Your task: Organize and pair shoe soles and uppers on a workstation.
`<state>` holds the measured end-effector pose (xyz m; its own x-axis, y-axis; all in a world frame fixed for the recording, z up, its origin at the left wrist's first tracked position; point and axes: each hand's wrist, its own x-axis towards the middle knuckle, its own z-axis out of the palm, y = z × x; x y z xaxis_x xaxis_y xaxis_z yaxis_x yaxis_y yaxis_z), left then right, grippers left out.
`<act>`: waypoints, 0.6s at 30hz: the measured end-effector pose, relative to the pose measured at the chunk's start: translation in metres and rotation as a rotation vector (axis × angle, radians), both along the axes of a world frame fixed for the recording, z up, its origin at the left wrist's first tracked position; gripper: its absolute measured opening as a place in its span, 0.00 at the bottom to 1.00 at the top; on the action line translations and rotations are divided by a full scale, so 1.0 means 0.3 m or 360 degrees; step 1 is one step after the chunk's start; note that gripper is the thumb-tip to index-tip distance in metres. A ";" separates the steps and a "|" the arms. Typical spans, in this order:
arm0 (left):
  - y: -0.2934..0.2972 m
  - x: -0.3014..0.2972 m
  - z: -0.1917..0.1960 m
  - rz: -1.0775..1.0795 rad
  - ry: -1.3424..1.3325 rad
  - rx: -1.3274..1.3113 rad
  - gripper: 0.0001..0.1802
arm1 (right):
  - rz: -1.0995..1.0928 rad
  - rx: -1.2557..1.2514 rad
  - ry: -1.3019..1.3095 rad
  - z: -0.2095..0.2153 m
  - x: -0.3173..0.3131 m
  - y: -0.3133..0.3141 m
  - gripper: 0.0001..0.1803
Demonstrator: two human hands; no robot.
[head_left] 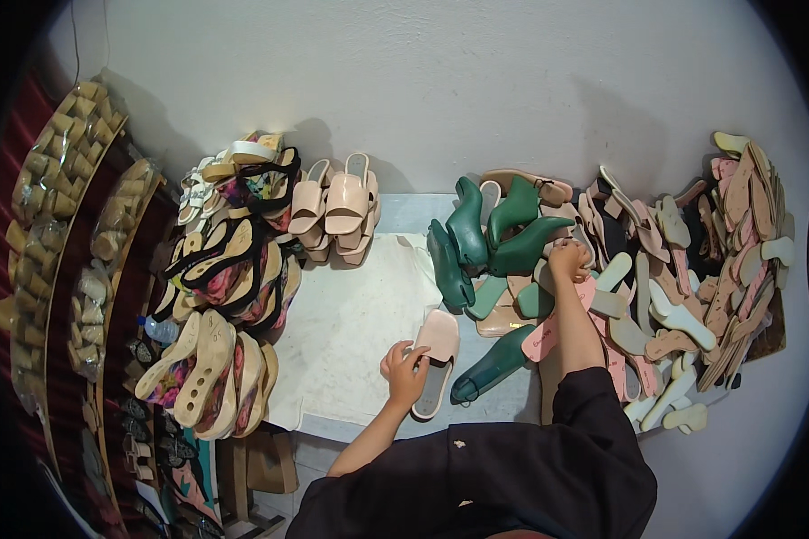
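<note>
At the table's near edge my left hand [405, 374] has its fingers closed on the side of a beige slide sandal [440, 336] with a wide strap and a pale insole. My right hand [569, 260] reaches into the crowded right side, its fingers curled together beside the tip of a green shoe last [526, 246]. What those fingers hold, if anything, is hidden. Another dark green last [493, 366] lies between my arms. A pink insole [541, 342] rests beside my right forearm.
Finished beige slides [351, 199] are stacked at the back left, near black-edged floral sandals [227, 260] and wedge soles [208, 370]. Loose soles and insoles [735, 269] pile up at the right. Shelves with bagged heels [67, 148] line the far left. A white cloth [342, 314] covers the table's middle.
</note>
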<state>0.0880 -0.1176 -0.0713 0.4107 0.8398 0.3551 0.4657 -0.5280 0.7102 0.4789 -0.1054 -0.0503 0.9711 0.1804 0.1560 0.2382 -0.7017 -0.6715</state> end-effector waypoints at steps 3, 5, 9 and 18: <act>0.002 0.002 -0.007 0.0026 0.0056 0.0028 0.12 | -0.0077 -0.0020 -0.0136 0.017 -0.002 -0.008 0.09; -0.005 0.000 -0.014 0.0045 0.0093 0.0048 0.12 | 0.0032 0.0014 -0.0280 0.073 -0.010 -0.025 0.08; -0.017 -0.007 -0.030 0.0060 0.0135 0.0062 0.12 | 0.0087 -0.0168 -0.0459 0.152 -0.040 -0.087 0.07; -0.043 -0.018 -0.051 0.0081 0.0239 -0.0037 0.18 | 0.0020 -0.0105 -0.0597 0.126 -0.022 -0.279 0.06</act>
<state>0.0825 -0.1306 -0.0865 0.4144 0.8682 0.2731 0.5932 -0.4852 0.6424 0.4724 -0.1890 -0.0126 0.8463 0.2137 0.4879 0.4680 -0.7358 -0.4895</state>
